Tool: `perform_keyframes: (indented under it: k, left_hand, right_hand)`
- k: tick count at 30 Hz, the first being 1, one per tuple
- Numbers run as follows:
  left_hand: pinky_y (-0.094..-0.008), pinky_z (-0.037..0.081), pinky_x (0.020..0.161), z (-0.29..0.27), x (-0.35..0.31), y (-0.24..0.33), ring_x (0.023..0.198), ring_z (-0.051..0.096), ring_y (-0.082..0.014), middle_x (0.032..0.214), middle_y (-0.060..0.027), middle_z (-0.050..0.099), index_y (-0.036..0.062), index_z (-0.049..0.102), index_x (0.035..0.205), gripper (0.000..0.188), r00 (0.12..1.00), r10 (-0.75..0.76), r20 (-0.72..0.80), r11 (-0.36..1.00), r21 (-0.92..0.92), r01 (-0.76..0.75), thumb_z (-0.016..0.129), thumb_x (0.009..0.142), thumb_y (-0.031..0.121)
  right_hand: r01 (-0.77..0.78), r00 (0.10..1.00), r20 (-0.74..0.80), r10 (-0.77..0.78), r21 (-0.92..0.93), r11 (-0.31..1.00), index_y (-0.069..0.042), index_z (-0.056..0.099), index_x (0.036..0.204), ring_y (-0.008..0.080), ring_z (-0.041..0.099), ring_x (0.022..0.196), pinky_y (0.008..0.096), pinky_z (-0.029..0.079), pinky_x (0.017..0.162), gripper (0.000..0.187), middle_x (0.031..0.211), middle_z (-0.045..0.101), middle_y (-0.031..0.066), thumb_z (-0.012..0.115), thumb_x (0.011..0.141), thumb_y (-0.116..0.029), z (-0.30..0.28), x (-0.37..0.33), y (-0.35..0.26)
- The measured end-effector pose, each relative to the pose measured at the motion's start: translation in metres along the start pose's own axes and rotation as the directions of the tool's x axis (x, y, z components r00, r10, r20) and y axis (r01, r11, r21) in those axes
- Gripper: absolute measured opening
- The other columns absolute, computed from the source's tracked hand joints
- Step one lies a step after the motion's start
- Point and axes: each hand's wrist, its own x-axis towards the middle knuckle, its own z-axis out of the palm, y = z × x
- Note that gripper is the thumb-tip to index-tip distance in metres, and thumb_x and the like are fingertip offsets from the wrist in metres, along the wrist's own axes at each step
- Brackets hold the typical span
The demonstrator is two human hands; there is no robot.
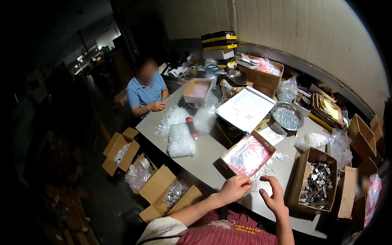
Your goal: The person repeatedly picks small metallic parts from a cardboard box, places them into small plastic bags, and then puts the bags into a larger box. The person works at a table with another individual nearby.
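My left hand (236, 188) is at the table's near edge, its fingers curled together; whatever they may hold is too small to make out. Beside it my right hand (274, 197) is raised with thumb and fingers apart, holding nothing visible. Between and just beyond the hands lie small white pieces (267, 168) and something pale and clear that I cannot name. Just past my left hand, a shallow cardboard box (271, 150) holds clear plastic bags with pink-red edges (248, 156). More white strips (281, 157) are scattered at its right side.
An open carton (293, 192) of metal clips (316, 185) stands right. Beyond are a clipboard with papers (247, 108) and a metal bowl (288, 118) of small metal parts. Clear plastic pieces (173, 118) lie left, near a person in blue (147, 94). Open cartons (153, 185) stand below the left edge.
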Motion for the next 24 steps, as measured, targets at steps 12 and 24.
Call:
perform_keyframes:
  k: [12,24]
  left_hand:
    - [-0.0452,0.049,0.094,0.032,-0.02,-0.001,0.11,0.058,-0.0374,0.117,-0.0176,0.059,0.0017,0.061,0.121,0.049,0.984,0.128,0.125,0.953,0.261,-0.157,0.078,0.078,0.018]
    - [-0.0437,0.049,0.078,0.08,0.012,-0.008,0.086,0.066,-0.0327,0.09,-0.011,0.068,0.007,0.061,0.094,0.026,0.989,-0.14,0.048,0.986,0.097,0.135,0.081,0.079,0.011]
  right_hand:
    - [0.031,0.868,0.494,0.056,-0.167,0.985,-0.024,0.065,0.135,0.0416,0.03,0.147,0.0699,0.007,0.118,0.069,0.153,0.046,0.0092,0.073,0.067,-0.021,-0.011,-0.035,0.029]
    - [-0.385,0.922,-0.118,0.368,-0.213,0.898,-0.003,0.073,0.108,0.0285,0.069,0.089,0.0398,0.055,0.082,0.025,0.098,0.068,0.0169,0.067,0.085,-0.008,-0.018,0.016,0.144]
